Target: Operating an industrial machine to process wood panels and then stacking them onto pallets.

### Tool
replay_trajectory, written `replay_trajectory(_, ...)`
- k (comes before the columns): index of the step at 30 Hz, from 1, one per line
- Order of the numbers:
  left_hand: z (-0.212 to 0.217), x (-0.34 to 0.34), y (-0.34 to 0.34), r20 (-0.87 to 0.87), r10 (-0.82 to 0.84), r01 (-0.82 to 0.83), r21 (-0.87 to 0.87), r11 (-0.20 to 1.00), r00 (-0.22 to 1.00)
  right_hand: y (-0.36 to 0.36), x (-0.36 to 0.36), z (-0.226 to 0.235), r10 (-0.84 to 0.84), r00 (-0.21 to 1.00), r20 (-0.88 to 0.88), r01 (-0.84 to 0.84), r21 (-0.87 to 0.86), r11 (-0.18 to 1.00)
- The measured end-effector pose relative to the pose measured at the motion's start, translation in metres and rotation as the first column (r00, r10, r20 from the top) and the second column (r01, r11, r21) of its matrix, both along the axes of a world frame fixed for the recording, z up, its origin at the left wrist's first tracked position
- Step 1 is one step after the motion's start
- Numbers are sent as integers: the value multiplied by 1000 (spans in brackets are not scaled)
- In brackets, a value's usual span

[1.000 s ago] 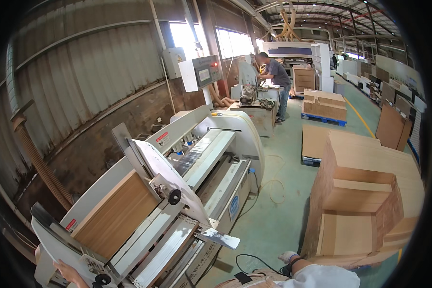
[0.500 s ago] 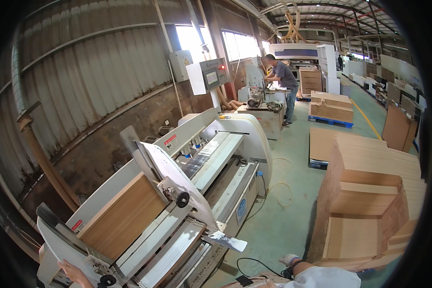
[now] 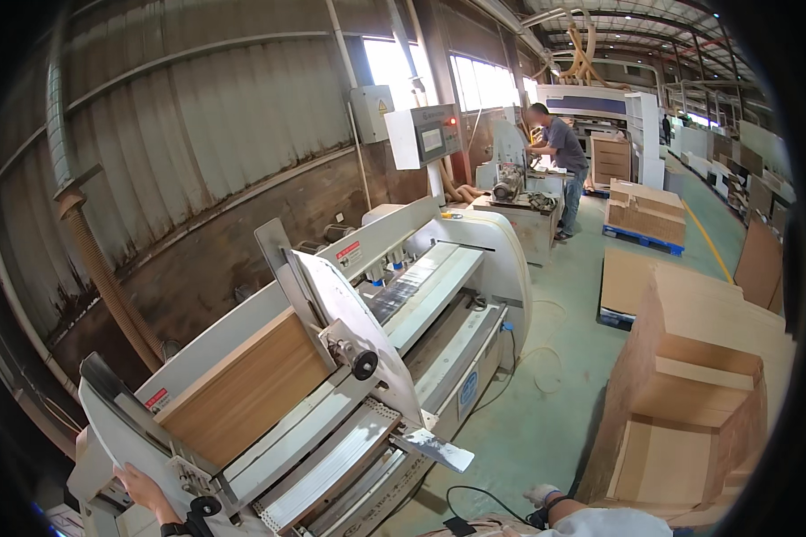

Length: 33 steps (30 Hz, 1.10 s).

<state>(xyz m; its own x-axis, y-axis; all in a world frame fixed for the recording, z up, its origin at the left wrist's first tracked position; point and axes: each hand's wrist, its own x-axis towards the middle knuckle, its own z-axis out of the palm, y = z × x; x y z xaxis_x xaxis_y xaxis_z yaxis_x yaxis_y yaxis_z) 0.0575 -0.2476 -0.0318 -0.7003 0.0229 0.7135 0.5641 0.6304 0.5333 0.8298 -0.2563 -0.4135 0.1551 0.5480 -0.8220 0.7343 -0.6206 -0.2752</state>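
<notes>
My left hand (image 3: pixel 142 488) is bare and lies against the near edge of a white machine side plate (image 3: pixel 117 430), fingers stretched out and holding nothing that I can see. Beside it is a black knob (image 3: pixel 204 507). A wood-grain panel (image 3: pixel 251 389) stands on its long edge in the machine, between this side plate and a second white plate (image 3: pixel 358 322). My right hand (image 3: pixel 542 494), in a pale glove, hangs low at the right of the machine, near a black cable (image 3: pixel 483 489). Its fingers are too small and blurred to read.
A control box (image 3: pixel 421 139) is mounted above the machine's far end. A metal bracket (image 3: pixel 434 449) sticks out toward the aisle. Brown boards and cartons (image 3: pixel 689 376) stand stacked on the right. Farther off, a person (image 3: pixel 564 157) works at another machine.
The view has shifted, so the machine and stacks sit farther right and slightly lower. My left hand stays at the side plate, with more of its wrist showing. The wood-grain panel has not visibly moved.
</notes>
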Motion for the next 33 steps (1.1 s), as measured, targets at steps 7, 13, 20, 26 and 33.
replay_trajectory(7, 4, 11, 3, -24, -1, 0, -16, 1000, 1000, -3, 22, -50, 90, 996, -6, -90, 46, 995)
replay_trajectory(13, 8, 12, -3, -37, 20, -20, -12, 1000, 999, 1, 18, -36, 144, 990, -3, -143, 80, 986)
replay_trajectory(20, 9, 21, 4, -14, 13, -13, -16, 1000, 1000, -1, 19, -22, 17, 1000, -20, -15, 77, 997)
replay_trajectory(26, 0, 7, 3, -120, 10, -13, -25, 1000, 993, -4, 12, 3, -31, 999, -41, 32, 28, 999)
replay_trajectory(33, 0, 5, 1, -49, 33, -33, -8, 999, 998, 1, 19, -18, 185, 983, 14, -186, 105, 977)
